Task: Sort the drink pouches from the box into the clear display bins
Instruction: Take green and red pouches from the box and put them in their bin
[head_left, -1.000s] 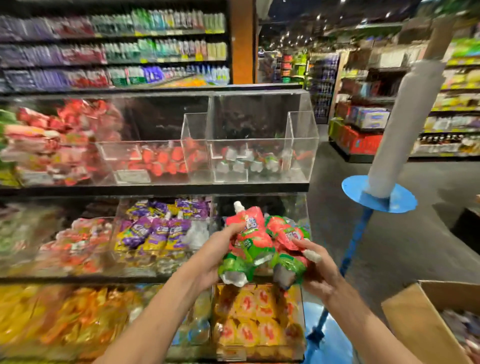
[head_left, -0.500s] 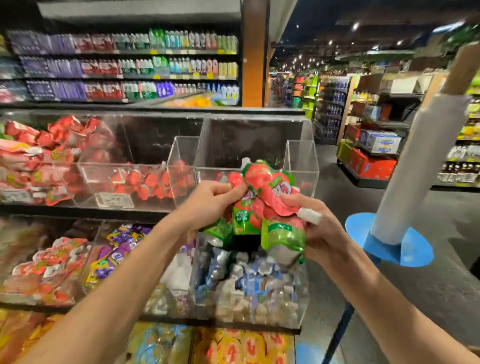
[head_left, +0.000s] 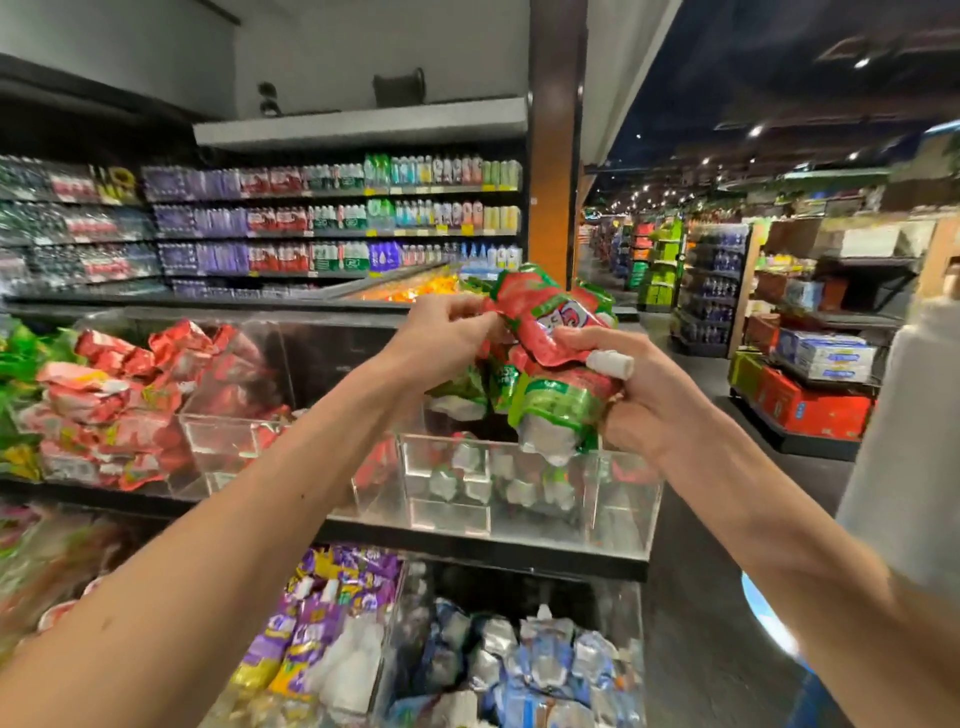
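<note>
Drink pouches (head_left: 550, 364): one bundle, red and green with silver bases, held in the air between both hands, above the clear display bin (head_left: 631, 512) at the right end of the upper shelf. Whether the lowest pouch touches the bin's rim cannot be told.

Left hand (head_left: 441, 338): fingers (head_left: 457, 312) curled, pinching the upper left edge of the topmost red pouch in the bundle.

Right hand (head_left: 639, 395): fingers (head_left: 587, 338) wrapped round the right side of the bundle, gripping several pouches at once. A white cap (head_left: 613, 364) juts out just below the index finger. A green-banded pouch hangs base-down under those fingers.

Clear display bin: below the fingers of both hands. A few pouches of the same red-and-green kind lie on its floor, seen through the front wall.

Red pouches (head_left: 119, 395): heaped in the bins to the left of the left fingers, same shelf.

Purple pouches (head_left: 322, 613): bin on the lower shelf, beneath the left forearm.

Blue and silver pouches (head_left: 524, 670): bin on the lower shelf, well below the right fingers, just beside the purple ones.

Bottled drinks (head_left: 332, 218): rows on wall shelves far beyond the fingers, blurred.
</note>
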